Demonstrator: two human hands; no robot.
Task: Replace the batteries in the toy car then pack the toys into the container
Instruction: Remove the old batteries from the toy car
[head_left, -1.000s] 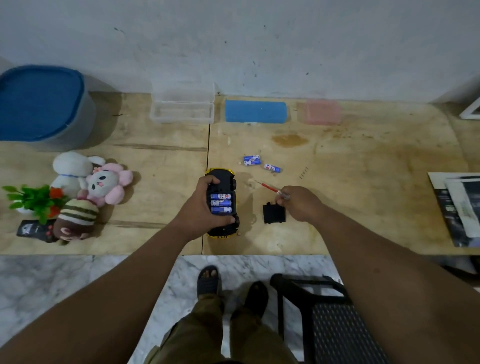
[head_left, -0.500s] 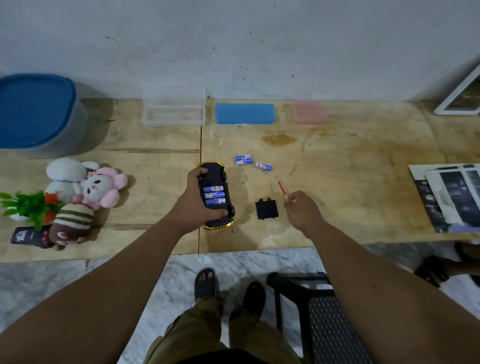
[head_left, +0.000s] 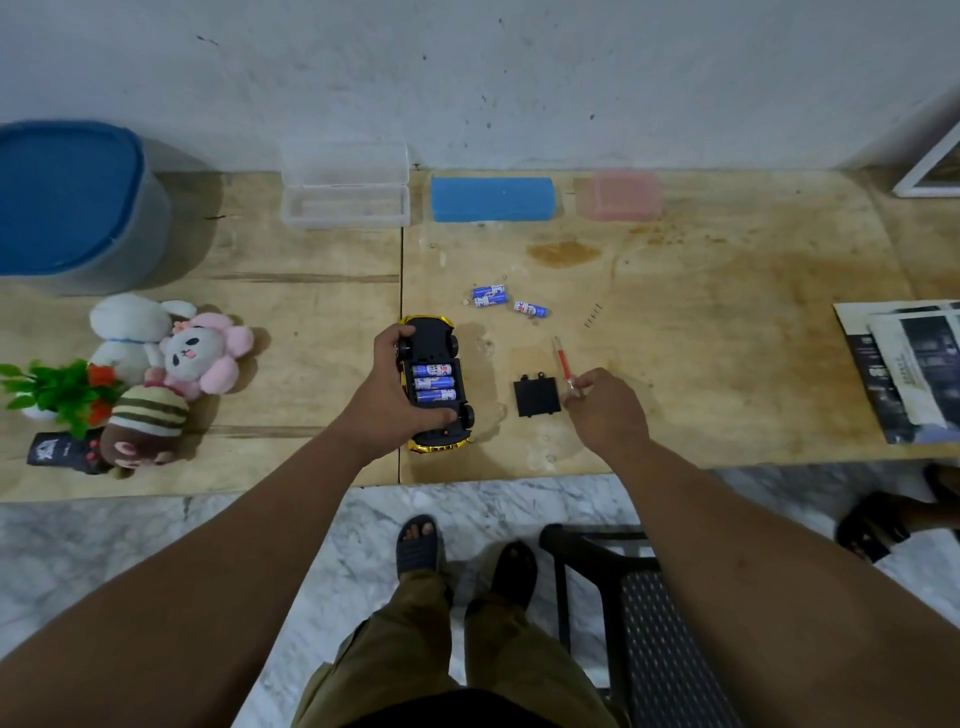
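The yellow and black toy car (head_left: 435, 382) lies upside down on the wooden table, gripped by my left hand (head_left: 390, 395). Its battery bay is uncovered and holds three blue batteries (head_left: 432, 383). The black battery cover (head_left: 537, 396) lies flat just right of the car. My right hand (head_left: 605, 410) is right of the cover, its thumb and forefinger pinching the near end of a small red screwdriver (head_left: 562, 359) that points away from me. Three loose batteries (head_left: 491, 295) and several tiny screws (head_left: 592, 315) lie farther back.
A clear container (head_left: 345, 202), a blue lid (head_left: 492, 199) and a pink box (head_left: 619, 195) line the wall. A big blue-lidded tub (head_left: 67, 202), plush toys (head_left: 171, 364), a plant and a black remote (head_left: 60, 451) sit left. Magazines (head_left: 904, 364) lie right; a chair (head_left: 644, 597) stands below.
My right hand has drawn back to the right of the battery cover, and the screwdriver now points away from me. My left hand keeps its hold on the car.
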